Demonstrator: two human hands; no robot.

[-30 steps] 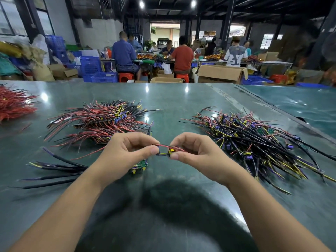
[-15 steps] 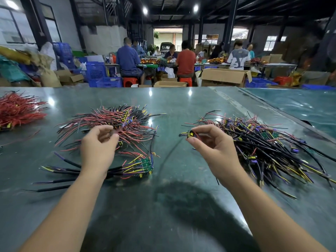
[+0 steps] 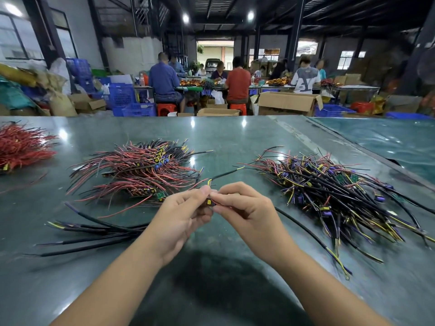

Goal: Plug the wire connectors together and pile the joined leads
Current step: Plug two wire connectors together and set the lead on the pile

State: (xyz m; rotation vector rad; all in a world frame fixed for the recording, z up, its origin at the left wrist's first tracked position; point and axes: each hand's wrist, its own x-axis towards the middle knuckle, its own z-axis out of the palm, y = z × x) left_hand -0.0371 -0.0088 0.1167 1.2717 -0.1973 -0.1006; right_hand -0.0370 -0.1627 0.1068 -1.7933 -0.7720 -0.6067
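Now the two hands are back together at the middle of the green table [image 3: 235, 142], where half a second ago they were spread well apart, the left reaching into the red-and-black pile and the right lifted beside the dark tangle with a yellow connector. The left hand [image 3: 179, 212] and the right hand [image 3: 247, 208] meet fingertip to fingertip, each pinching its side of a small yellow connector pair [image 3: 209, 202] held between them. Whether the two halves are fully seated I cannot tell; the fingers cover the joint. A black lead [image 3: 303, 229] trails from the right hand toward the near right, and a short black wire with a yellow tip [image 3: 226, 174] rises from the pinch toward the far right.

So a fresh pair has been fetched and brought to mating, which I judge to be the plugging step of another cycle. The joined leads pile [image 3: 141, 165] lies to the far left of the hands, the unjoined tangle [image 3: 334, 191] to the right, and a few loose black leads [image 3: 98, 229] on the near left. A red bundle [image 3: 21, 147] sits at the far left edge.
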